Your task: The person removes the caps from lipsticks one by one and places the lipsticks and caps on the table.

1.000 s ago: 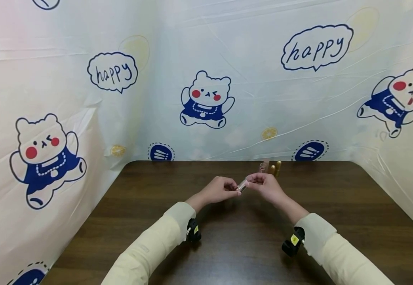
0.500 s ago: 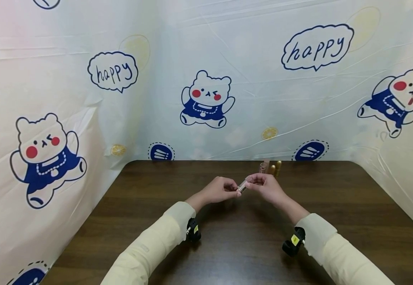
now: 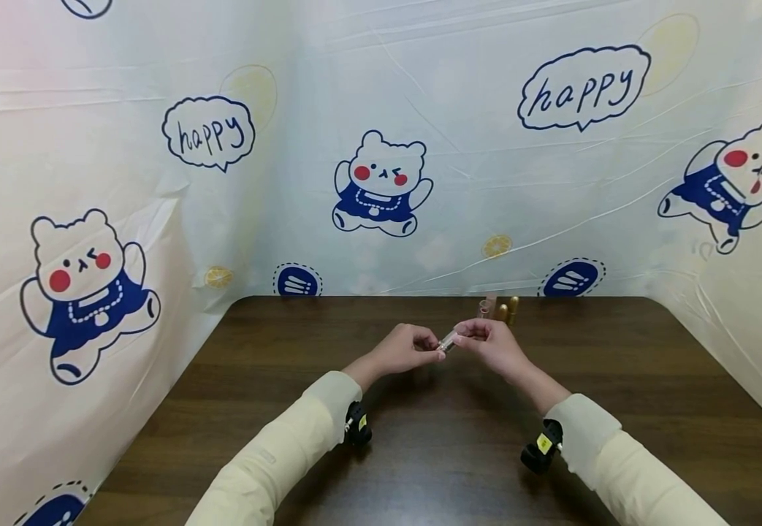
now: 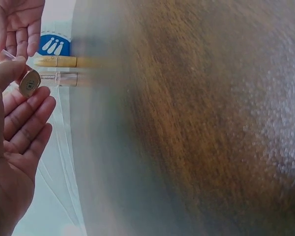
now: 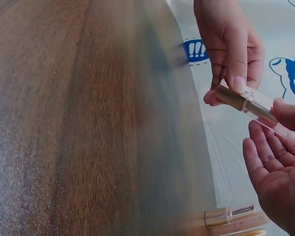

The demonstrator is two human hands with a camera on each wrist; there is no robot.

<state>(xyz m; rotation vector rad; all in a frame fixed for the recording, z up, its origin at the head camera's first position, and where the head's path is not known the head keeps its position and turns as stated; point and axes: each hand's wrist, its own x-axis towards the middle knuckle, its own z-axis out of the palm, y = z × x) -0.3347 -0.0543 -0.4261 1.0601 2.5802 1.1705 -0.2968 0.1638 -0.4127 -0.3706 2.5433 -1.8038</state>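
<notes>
A lipstick tube (image 3: 448, 341) with a gold base and a clear cap slants between my two hands, above the far half of the table. My left hand (image 3: 403, 349) pinches the gold base between thumb and fingers. Its round gold bottom (image 4: 29, 82) faces the left wrist camera. The clear end is in the grip of my right hand (image 3: 491, 343), thumb against the fingers. In the right wrist view the clear cap (image 5: 259, 109) covers part of the gold body. Whether the cap is fully seated, I cannot tell.
Several more lipstick tubes stand near the table's far edge, behind my right hand: a clear one (image 3: 484, 310), a gold one (image 3: 513, 307) and others. The brown wooden table (image 3: 420, 453) meets a printed curtain (image 3: 381, 88) at the back and sides.
Almost nothing differs. Both hands keep their hold on the lipstick tube at the same spot, with only a very slight shift.
</notes>
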